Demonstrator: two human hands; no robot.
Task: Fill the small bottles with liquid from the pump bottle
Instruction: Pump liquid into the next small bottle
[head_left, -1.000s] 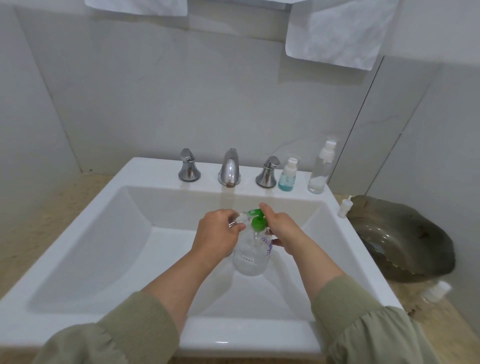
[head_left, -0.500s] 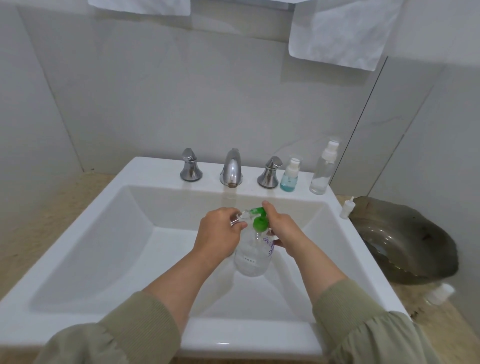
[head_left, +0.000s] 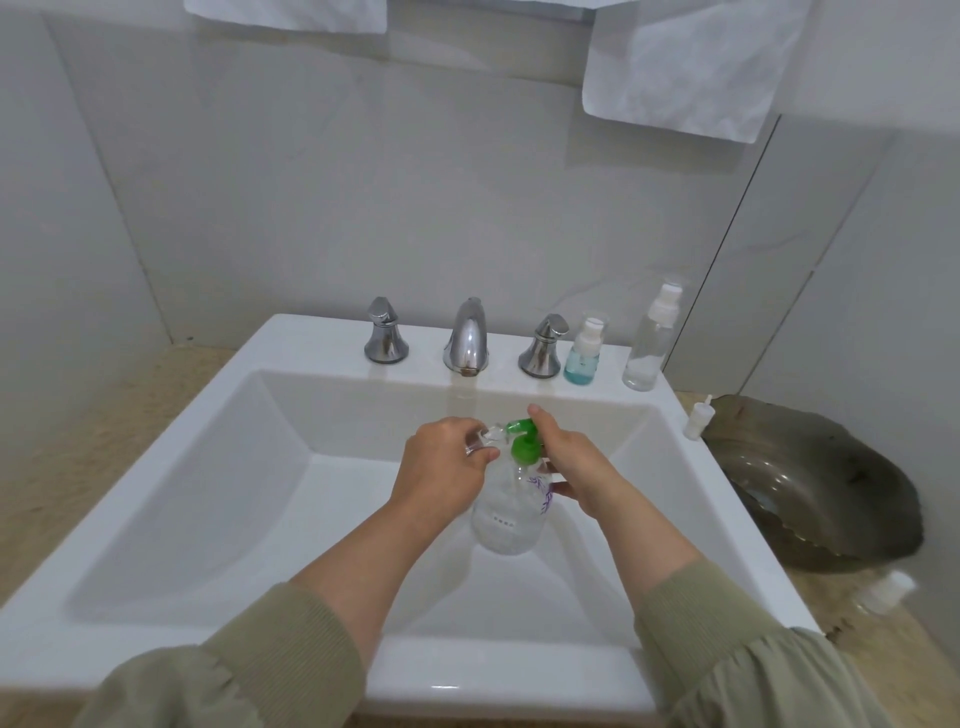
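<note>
Pressure on the green pump head (head_left: 524, 449) should be slow, so liquid lands inside the small clear bottle (head_left: 480, 441) that the left hand (head_left: 441, 478) pinches at the nozzle. The right hand (head_left: 576, 473) is curled round the pump bottle (head_left: 506, 519), above the middle of the sink (head_left: 208, 467).

The person's loose olive-green fabric left sleeve (head_left: 234, 670) and right sleeve (head_left: 743, 654) end in ribbed knit cuffs (head_left: 306, 626). The left hand (head_left: 447, 467) and right hand (head_left: 582, 467) are bare.
</note>
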